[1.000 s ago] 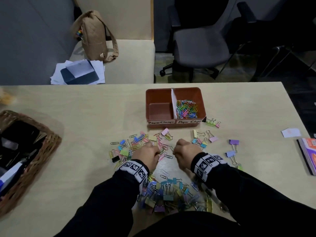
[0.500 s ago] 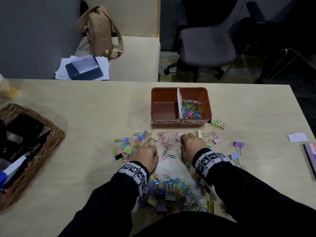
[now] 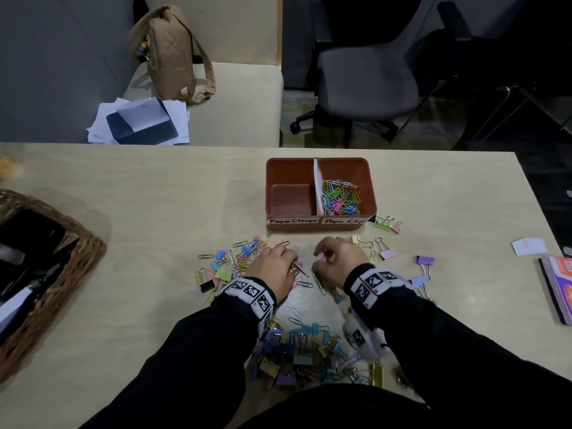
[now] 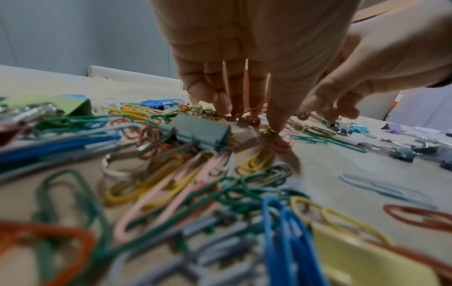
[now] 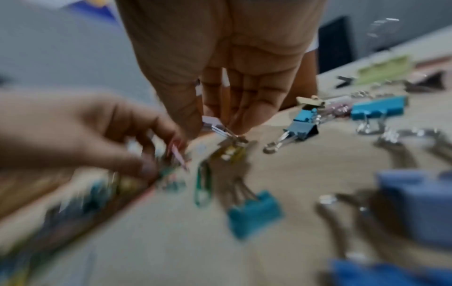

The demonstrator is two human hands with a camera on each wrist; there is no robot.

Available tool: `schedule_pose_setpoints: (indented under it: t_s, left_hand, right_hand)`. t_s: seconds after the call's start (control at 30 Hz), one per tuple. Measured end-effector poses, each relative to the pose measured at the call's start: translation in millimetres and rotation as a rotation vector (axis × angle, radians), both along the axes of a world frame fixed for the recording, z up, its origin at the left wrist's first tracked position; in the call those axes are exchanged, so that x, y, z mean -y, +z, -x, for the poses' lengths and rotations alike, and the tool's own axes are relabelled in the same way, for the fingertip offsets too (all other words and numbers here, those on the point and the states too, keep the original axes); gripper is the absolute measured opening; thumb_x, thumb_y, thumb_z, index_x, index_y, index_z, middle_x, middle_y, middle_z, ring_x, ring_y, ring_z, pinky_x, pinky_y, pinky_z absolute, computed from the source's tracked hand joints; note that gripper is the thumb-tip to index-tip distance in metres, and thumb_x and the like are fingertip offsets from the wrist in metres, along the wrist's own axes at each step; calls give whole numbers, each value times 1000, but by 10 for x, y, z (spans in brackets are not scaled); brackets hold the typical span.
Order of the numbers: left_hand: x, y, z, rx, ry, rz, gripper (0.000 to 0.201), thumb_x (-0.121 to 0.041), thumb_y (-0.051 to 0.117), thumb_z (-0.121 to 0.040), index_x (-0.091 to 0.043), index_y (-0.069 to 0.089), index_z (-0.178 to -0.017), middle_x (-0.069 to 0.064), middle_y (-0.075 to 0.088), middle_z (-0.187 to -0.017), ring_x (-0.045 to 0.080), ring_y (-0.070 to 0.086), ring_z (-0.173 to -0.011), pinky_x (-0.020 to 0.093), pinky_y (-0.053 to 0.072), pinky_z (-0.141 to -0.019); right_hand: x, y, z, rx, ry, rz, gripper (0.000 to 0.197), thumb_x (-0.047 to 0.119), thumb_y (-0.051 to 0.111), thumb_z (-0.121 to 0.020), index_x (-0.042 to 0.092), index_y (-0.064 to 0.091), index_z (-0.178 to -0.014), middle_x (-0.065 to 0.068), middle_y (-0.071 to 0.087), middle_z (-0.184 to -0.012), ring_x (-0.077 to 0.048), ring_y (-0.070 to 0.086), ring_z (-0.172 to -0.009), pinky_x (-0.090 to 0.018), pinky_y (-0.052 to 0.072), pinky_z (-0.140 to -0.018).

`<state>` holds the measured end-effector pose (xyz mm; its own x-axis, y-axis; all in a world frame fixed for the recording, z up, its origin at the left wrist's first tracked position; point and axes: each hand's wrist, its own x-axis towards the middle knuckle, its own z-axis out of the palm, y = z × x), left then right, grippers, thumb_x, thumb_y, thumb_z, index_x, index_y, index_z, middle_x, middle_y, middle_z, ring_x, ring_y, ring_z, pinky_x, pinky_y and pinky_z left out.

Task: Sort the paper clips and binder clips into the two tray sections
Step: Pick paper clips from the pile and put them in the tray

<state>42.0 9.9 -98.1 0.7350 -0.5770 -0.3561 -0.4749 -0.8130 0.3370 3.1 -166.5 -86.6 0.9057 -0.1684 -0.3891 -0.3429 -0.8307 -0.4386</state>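
Nearest the person, at 6 o'clock, a heap of binder clips [image 3: 297,354] sits between the forearms, unsorted.

Just beyond it, the left hand [image 3: 275,267] hangs over the mixed scatter of paper clips [image 3: 244,258] at abt 9 o'clock from table centre. Its fingertips [image 4: 227,104] are bunched down onto a red paper clip [image 4: 254,112] w/ a few others; it reads as pinching them, though the blur leaves the hold uncertain.

The right hand [image 3: 337,261] has shifted since half a sec ago: it was flat and low on the table, knuckles forward, and is now raised w/ fingers curled around a small pink binder clip [image 3: 322,257]. The right wrist view shows thumb and fingers clamped on a pale clip body w/ its wire handles [image 5: 220,127] sticking out below, so the grasp is made.

Loose binder clips [image 3: 387,252] lie at 3 o'clock of that hand.

Further out at 12 o'clock is the tray [image 3: 320,226]: right section holds a mound of coloured paper clips [image 3: 340,198], left section, labelled for clamps, looks bare.

Judgement: pickup done, carry to the left section comes next. Binder sorting seems barely begun; most stock is on the table.
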Motion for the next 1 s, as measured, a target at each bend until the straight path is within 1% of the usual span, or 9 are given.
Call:
schedule_pose_setpoints:
  t_s: [0.07, 0.27, 0.37, 0.47, 0.57, 0.7, 0.8, 0.9, 1.0]
  left_hand:
    - [-12, 4, 9, 9, 16, 21, 33, -24, 52, -93, -21, 52, -126, 1, 50, -127, 25, 43, -117, 37, 42, -97]
    - [-9, 50, -27, -13, 20, 32, 22, -22, 50, -93, -19, 57, -114, 3, 56, -115, 27, 52, -105, 36, 47, -82]
    - [-2, 64, -36, -17, 37, 38, 22, -29, 48, -94, -20, 58, -111, 3, 57, -112, 26, 56, -100, 36, 48, -79]
    - [-15, 55, -44, -26, 58, 31, 24, -33, 46, -96, -19, 59, -110, 3, 58, -110, 24, 56, -99, 36, 48, -81]
    - [-47, 55, -49, -22, 72, 43, 25, -34, 47, -97, -18, 62, -109, 2, 60, -107, 23, 56, -100, 34, 48, -84]
    - [-107, 59, -59, -15, 165, 127, 25, -34, 50, -95, -20, 69, -103, 0, 63, -102, 21, 58, -97, 30, 46, -82]
    - [-126, 80, -79, -40, 280, 234, 22, -28, 53, -95, -18, 71, -101, 1, 70, -99, 20, 61, -93, 25, 44, -77]
    - [-158, 111, -87, -80, 410, 282, 17, -24, 56, -94, -15, 70, -96, 4, 71, -89, 21, 63, -85, 24, 44, -72]
    - [-226, 113, -71, -121, 448, 280, 15, -23, 59, -92, -14, 71, -92, 3, 71, -85, 21, 63, -83, 25, 47, -74]
  right_hand:
    - [84, 35, -8, 38, -75, 4, 18, 37, 64, -85, 29, 62, -101, 5, 58, -101, -17, 59, -87, -26, 47, -74]
    - [208, 84, 72, -11, 19, 219, 22, 21, 59, -88, 19, 62, -109, -4, 44, -123, -26, 60, -96, -34, 53, -83]
    - [105, 22, 136, 69, 212, 264, 27, 12, 67, -82, 21, 63, -108, -2, 48, -120, -25, 56, -101, -34, 51, -82]
    - [18, -52, 151, 56, 480, 270, 43, 12, 65, -84, 28, 60, -123, 2, 55, -120, -24, 51, -109, -35, 45, -86]
    - [25, -20, 130, 56, 559, 349, 32, 15, 66, -83, 25, 66, -113, 2, 62, -107, -22, 55, -101, -31, 44, -82]
    - [5, -30, 100, -41, 588, 346, 26, 12, 56, -88, 12, 62, -113, -5, 62, -109, -25, 54, -102, -33, 43, -89]
    - [-41, -35, 70, -48, 549, 310, 28, 12, 57, -86, 12, 58, -114, -6, 59, -111, -25, 53, -103, -33, 46, -89]
    - [-97, -53, -28, -33, 447, 193, 37, 3, 59, -81, 11, 54, -117, -7, 54, -113, -26, 52, -106, -35, 48, -89]
    - [-158, -134, -137, 12, 451, 106, 63, -4, 63, -74, 14, 46, -132, -6, 45, -135, -27, 44, -124, -34, 44, -99]
